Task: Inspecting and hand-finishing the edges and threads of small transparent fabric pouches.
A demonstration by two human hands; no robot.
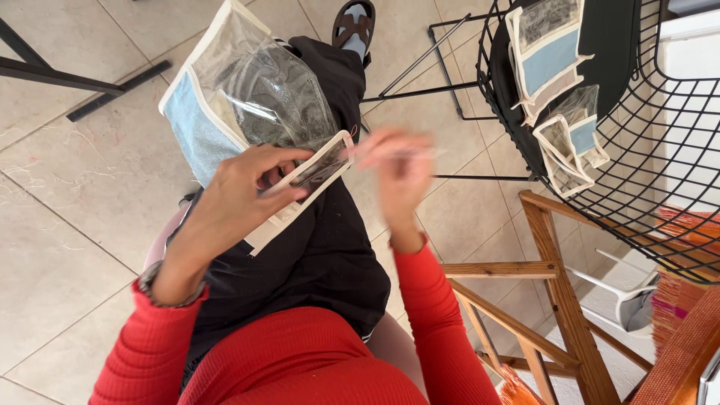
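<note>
Head view: left hand [251, 184] pinches clear plastic pouch with pale-blue panel and cream trim [247, 105] by its near corner, long axis running away up-left; blurred right hand [401, 169] beside it, grip unclear.

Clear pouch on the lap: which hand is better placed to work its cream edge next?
Probably the right hand: blurred, beside the clear pouch, fingers pinching something thin, too blurred to identify. The left hand already grips the cream edge.
</note>
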